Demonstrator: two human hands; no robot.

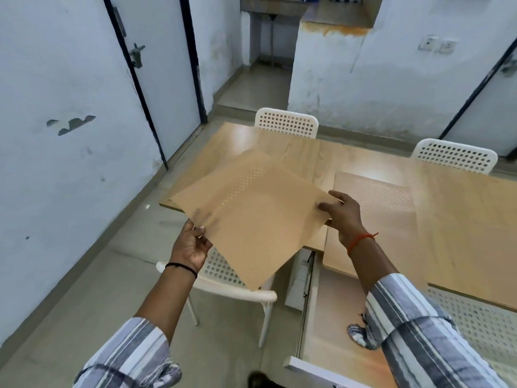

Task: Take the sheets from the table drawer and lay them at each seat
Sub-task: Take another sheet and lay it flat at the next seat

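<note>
both hands' grip [193, 242] [342, 212] pinching tan sheets [251, 219]

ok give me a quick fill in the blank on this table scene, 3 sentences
1. The held sheets are gripped by ____ hands, the left hand and the right hand.
2. One sheet on the table already lies ____.
3. The drawer below the table stands ____.

Missing words: both; flat; open

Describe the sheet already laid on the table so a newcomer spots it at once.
Start at the wooden table. Just right of the right hand, a tan perforated sheet lies flat. The other sheets are held in the air by both hands.
</note>
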